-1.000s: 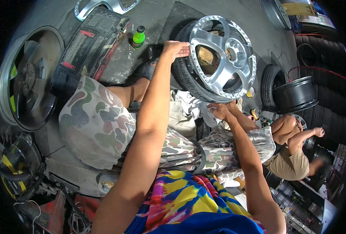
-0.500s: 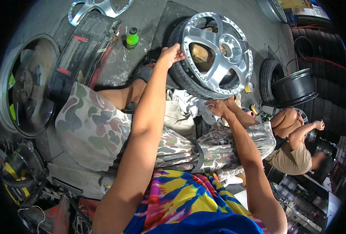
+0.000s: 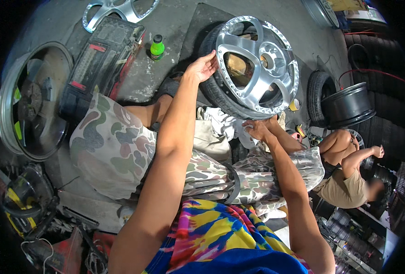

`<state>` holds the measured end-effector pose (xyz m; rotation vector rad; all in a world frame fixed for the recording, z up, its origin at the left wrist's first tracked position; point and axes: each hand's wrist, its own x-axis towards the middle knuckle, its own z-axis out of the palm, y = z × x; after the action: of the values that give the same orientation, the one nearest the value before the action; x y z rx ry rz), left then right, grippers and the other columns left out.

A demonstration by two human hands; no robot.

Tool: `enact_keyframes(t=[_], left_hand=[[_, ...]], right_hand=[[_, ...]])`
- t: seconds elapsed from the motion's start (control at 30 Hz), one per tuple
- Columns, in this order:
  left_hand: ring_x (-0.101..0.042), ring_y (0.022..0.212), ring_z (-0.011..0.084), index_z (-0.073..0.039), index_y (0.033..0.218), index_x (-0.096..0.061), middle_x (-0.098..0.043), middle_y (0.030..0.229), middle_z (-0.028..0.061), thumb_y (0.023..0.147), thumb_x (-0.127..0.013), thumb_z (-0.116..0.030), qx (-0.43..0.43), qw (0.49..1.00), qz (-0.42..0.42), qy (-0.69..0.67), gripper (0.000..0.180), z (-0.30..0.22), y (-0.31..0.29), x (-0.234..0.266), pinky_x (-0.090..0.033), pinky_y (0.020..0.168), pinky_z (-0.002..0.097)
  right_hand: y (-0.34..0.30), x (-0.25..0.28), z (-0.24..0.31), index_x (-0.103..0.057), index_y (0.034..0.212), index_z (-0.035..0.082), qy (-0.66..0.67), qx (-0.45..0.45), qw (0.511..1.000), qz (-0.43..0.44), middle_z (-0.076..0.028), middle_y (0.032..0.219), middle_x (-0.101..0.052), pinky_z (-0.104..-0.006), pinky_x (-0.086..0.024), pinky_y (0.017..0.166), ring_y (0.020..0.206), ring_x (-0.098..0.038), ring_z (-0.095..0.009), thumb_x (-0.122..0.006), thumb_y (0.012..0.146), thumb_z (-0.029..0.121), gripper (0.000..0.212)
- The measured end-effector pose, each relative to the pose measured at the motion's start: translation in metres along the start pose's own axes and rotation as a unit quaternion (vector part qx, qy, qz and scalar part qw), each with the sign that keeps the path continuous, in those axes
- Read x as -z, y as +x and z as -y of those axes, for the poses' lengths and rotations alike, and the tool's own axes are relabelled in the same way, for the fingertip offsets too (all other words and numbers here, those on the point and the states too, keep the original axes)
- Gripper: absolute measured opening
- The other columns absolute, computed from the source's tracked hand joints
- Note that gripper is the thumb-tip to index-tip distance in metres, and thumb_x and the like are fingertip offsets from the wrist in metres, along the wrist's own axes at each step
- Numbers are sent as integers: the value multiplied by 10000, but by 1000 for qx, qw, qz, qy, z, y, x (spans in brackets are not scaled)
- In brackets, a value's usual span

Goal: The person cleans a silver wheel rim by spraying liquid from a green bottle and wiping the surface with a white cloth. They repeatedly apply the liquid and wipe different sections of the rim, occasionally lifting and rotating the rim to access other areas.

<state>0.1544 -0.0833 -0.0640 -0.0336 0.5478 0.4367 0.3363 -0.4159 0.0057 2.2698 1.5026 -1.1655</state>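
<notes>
A silver five-spoke wheel face point(image 3: 256, 86) with a ring of small holes round its edge lies on a black tire point(image 3: 214, 91). My left hand point(image 3: 202, 67) is at its left edge, palm partly turned up, fingertips and thumb holding the rim. My right hand point(image 3: 258, 129) is just below the near edge, its fingers stretched to the left and apart; whether they touch the tire is hard to tell. Through the spokes a brown piece point(image 3: 237, 65) shows inside the tire. White cloth point(image 3: 218, 119) lies between the tire and my lap.
On the left stand a black and red toolbox point(image 3: 103, 57), a green bottle point(image 3: 157, 47) and a large rim point(image 3: 34, 100). Another spoked wheel face point(image 3: 118, 8) lies beyond. To the right are a tire point(image 3: 319, 97), a dark rim barrel point(image 3: 349, 106) and a crouching person point(image 3: 344, 185).
The whole view has shifted slightly, so everything sits a little further right and lower. My left hand has turned its palm up somewhat at the rim; the right hand stays near the lower edge.
</notes>
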Motion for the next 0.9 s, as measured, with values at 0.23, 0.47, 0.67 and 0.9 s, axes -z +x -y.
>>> enact_keyframes(t=[0.23, 0.47, 0.67, 0.9], left_hand=[[-674, 998, 168, -69, 1086, -681, -709, 1064, 46, 943, -757, -194, -21, 1000, 13, -4, 204, -2, -5, 8, -549, 929, 311], [-691, 1001, 200, -23, 1069, -685, -716, 1050, 83, 931, -761, -182, -57, 989, -21, 134, 224, -16, -5, -6, -562, 932, 344], [-678, 1045, 198, -21, 1136, -658, -701, 1122, 92, 1000, -670, -175, -46, 989, -17, 143, 205, -7, -7, 10, -558, 989, 359], [-690, 1043, 253, 59, 1144, -615, -689, 1144, 180, 1025, -611, -119, -7, 983, -77, 164, 213, 17, -18, 53, -581, 997, 407]], right_hand=[[0, 3, 6, -749, 1150, 102, 47, 23, 998, -33, -207, 985, -755, -441, -556, 913, 935, -734, -356, -617, 870, 223, 332], [-5, 9, 14, -742, 1155, 74, 92, -20, 996, 3, -190, 807, -749, -429, -573, 852, 802, -751, -328, -594, 887, 233, 345], [1, 2, -1, -749, 1153, 115, 46, 46, 997, -47, -189, 843, -753, -442, -569, 864, 827, -748, -337, -597, 886, 273, 346], [12, -4, -12, -761, 1129, 130, 36, 55, 995, -70, -220, 1000, -751, -464, -558, 905, 964, -723, -390, -601, 872, 276, 336]])
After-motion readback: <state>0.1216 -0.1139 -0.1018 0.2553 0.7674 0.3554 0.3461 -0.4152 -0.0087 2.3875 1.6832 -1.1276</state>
